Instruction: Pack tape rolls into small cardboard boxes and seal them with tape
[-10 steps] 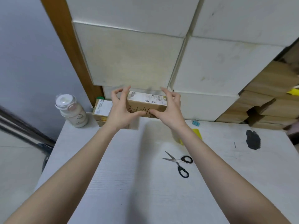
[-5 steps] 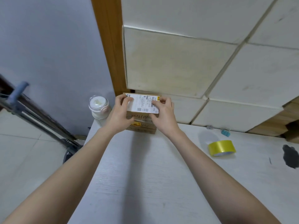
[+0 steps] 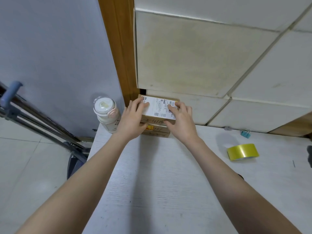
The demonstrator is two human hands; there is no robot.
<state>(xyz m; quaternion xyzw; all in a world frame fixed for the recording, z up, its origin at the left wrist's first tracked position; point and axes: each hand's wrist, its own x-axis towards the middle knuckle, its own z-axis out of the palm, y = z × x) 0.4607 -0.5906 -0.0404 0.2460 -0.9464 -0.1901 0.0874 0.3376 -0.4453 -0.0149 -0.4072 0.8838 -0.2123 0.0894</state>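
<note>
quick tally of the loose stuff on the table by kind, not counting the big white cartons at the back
small cardboard boxes: 2, a top box held by the left hand and right hand, stacked on a lower box
yellow tape roll: 1
white bottle: 1
blue binder clip: 1
total: 5

a white bottle [image 3: 106, 114] stands left of centre at the table's [image 3: 160, 191] far edge; a blue binder clip [image 3: 245, 133] lies at right.

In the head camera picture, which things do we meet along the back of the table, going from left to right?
White bottle → left hand → labelled cardboard box held on a stack → right hand → blue binder clip. The yellow tape roll lies nearer, below the clip.
</note>
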